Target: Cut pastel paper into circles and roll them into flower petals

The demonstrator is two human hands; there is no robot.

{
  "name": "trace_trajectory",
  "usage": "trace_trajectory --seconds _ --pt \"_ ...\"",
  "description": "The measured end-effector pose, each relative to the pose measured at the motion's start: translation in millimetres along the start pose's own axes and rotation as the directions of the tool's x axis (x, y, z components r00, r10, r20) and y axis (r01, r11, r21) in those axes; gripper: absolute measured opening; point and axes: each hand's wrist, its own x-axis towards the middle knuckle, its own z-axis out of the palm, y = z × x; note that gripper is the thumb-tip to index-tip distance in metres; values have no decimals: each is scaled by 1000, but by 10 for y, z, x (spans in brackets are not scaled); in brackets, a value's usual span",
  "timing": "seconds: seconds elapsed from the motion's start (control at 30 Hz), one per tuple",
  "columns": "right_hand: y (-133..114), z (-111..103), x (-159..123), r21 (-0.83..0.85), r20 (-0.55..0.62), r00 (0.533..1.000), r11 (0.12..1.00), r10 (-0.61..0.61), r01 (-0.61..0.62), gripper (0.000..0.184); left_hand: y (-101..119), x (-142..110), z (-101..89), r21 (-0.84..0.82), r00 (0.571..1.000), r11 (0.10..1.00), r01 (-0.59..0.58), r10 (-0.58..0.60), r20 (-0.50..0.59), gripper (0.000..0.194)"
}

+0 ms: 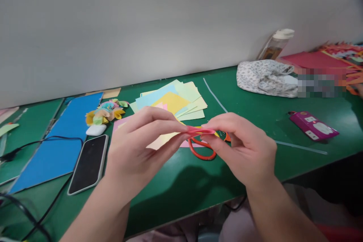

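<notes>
Both my hands pinch a small folded piece of pink paper (200, 131) above the table. My left hand (144, 143) grips its left end between thumb and fingers. At the right end, the thumb and index finger of my right hand (244, 143) close on it. Scissors with a red-orange handle (202, 155) lie behind and below the paper, their other parts mostly hidden by my hands. Beyond my hands spreads a loose pile of coloured paper sheets (172, 100) in blue, yellow, green and pink.
On the left are a phone (89, 164), a white case (96, 130), paper flowers (104, 112), a blue board (61, 141) and black cables (53, 202). To the right lie a purple packet (313, 125), a patterned cloth pouch (263, 78) and a bottle (275, 45). A wall (141, 26) borders the green table (181, 193).
</notes>
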Motion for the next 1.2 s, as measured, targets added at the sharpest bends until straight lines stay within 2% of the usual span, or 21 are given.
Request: trace_trajectory --seconds 0.17,0.33,0.5,0.63,0.73,0.87,1.03,1.2 --pt "-21 -7 -1 -39 17 1000 999 -26 27 19 15 -4 17 12 1000 1000 -18 18 9 24" --pt "-34 -27 -8 -79 29 999 996 -34 36 18 38 -6 36 37 998 999 -22 24 -53 22" --pt "-41 -23 -10 -101 28 999 994 -43 45 21 28 -2 27 19 997 997 -73 74 -32 22" --pt "-36 -15 -10 -81 18 999 996 -42 44 18 25 0 21 21 999 999 -45 46 -26 21" --pt "-32 -13 -9 -73 21 998 996 -53 55 18 34 6 28 16 996 996 -88 89 -23 20" --pt "-38 -6 -4 -64 28 998 996 -55 57 20 52 9 41 1 999 999 -37 37 -31 19" --pt "-46 7 6 -55 19 998 997 -58 59 18 58 5 37 -16 997 997 -69 69 -35 21" --pt "-41 -6 3 -53 48 996 996 -72 75 18 82 -11 38 -10 998 1000 -21 21 -53 20"
